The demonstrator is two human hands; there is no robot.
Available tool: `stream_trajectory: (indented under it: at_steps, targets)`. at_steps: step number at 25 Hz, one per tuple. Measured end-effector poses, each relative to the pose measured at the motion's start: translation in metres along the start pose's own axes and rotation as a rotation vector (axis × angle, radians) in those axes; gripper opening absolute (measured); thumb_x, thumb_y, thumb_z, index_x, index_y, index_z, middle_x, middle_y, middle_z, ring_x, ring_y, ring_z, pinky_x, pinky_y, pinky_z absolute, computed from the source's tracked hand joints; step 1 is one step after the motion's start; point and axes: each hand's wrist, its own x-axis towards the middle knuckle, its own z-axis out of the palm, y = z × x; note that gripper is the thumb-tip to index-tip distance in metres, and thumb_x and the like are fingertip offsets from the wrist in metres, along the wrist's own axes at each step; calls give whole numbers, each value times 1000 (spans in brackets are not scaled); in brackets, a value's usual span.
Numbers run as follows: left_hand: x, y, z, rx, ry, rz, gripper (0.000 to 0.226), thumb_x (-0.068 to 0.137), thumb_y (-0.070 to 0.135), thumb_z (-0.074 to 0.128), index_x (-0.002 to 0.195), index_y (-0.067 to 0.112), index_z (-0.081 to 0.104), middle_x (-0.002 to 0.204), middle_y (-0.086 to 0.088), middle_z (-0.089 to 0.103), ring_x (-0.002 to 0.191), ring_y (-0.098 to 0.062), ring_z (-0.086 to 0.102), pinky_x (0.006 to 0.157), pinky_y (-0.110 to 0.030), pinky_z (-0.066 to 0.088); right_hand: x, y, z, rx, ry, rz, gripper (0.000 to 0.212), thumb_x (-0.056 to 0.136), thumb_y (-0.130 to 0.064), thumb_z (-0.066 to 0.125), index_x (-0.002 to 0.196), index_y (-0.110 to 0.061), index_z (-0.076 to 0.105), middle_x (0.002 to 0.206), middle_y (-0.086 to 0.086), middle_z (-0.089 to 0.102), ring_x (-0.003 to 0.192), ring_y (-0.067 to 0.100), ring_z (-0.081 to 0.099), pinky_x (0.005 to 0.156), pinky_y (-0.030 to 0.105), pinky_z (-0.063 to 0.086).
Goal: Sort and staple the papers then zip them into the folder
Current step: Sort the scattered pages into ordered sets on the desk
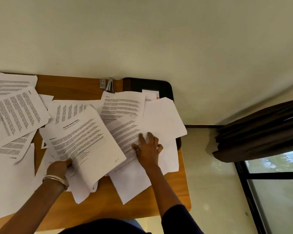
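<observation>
Several printed white papers lie scattered over the wooden table (78, 86). My left hand (60, 168) pinches the near-left edge of a thick sheaf titled as a health report (86, 146), lifted slightly off the pile. My right hand (147, 149) rests flat, fingers spread, on loose printed sheets (125, 132) to the right of that sheaf. A black zip folder (150, 85) lies at the back right, mostly covered by papers. A grey stapler (109, 84) stands at the back edge beside a small staple box (102, 83).
More papers (12, 112) spread over the table's left side and hang past its edge. The table stands against a pale wall (142, 39). A dark curtain (260, 129) and a window (277, 183) are at the right, past the table's edge.
</observation>
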Motion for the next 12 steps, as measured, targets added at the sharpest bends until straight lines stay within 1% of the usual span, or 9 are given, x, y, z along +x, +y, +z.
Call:
stream_trajectory:
  at_steps: [2, 3, 4, 5, 6, 7, 9, 11, 12]
  targets:
    - [-1, 1, 7, -18, 8, 3, 38, 94, 14, 51, 118, -16, 52, 127, -32, 51, 119, -43, 46, 107, -46, 32, 6, 7, -5, 16, 179, -36, 35, 91, -46, 54, 120, -28, 62, 135, 7, 50, 128, 30, 39, 98, 54, 29]
    - [-4, 2, 10, -35, 10, -3, 38, 93, 12, 52, 119, -14, 52, 127, -31, 51, 119, -43, 46, 106, -45, 33, 15, 15, -12, 58, 324, 73, 32, 91, -45, 55, 115, -27, 65, 129, 7, 54, 122, 31, 45, 94, 51, 33]
    - [-7, 2, 12, -60, 21, 1, 38, 92, 10, 53, 122, -13, 51, 128, -30, 51, 119, -43, 46, 106, -45, 34, 27, 28, -22, 119, 415, 278, 34, 91, -44, 56, 118, -24, 62, 127, 8, 55, 119, 32, 47, 91, 49, 35]
    - [-10, 1, 13, -91, 29, -4, 38, 92, 9, 53, 125, -10, 49, 129, -28, 50, 120, -42, 46, 105, -45, 34, 43, 46, -34, 225, 419, 528, 42, 91, -44, 56, 125, -20, 56, 129, 11, 53, 120, 33, 45, 92, 48, 36]
    - [-14, 1, 14, -133, 34, -11, 40, 91, 8, 53, 128, -7, 47, 131, -26, 49, 120, -42, 46, 105, -46, 35, 58, 65, -46, 353, 374, 754, 52, 90, -45, 59, 132, -15, 49, 132, 14, 50, 123, 34, 42, 94, 48, 36]
    - [-16, 1, 14, -184, 31, -21, 41, 91, 8, 53, 131, -3, 46, 132, -25, 49, 120, -42, 46, 105, -48, 35, 71, 84, -52, 438, 313, 900, 62, 87, -46, 62, 135, -12, 44, 133, 16, 49, 124, 35, 41, 97, 48, 35]
    - [-19, 1, 13, -238, 29, -36, 44, 91, 8, 54, 133, 0, 44, 134, -23, 48, 121, -42, 46, 106, -52, 34, 86, 109, -57, 493, 227, 1004, 62, 82, -44, 69, 130, -9, 49, 123, 16, 58, 117, 35, 50, 97, 47, 35]
    - [-21, 6, 13, -262, 29, -39, 44, 91, 8, 54, 132, -2, 45, 134, -22, 49, 121, -41, 46, 106, -52, 34, 92, 116, -58, 498, 274, 955, 37, 83, -31, 70, 113, -11, 64, 109, 15, 67, 103, 35, 60, 92, 45, 43]
    - [-22, 8, 14, -267, 27, -33, 43, 90, 8, 54, 131, -3, 45, 133, -21, 49, 121, -41, 46, 107, -50, 34, 92, 115, -59, 514, 355, 910, 26, 83, -24, 69, 106, -11, 68, 105, 14, 69, 98, 34, 63, 88, 43, 48]
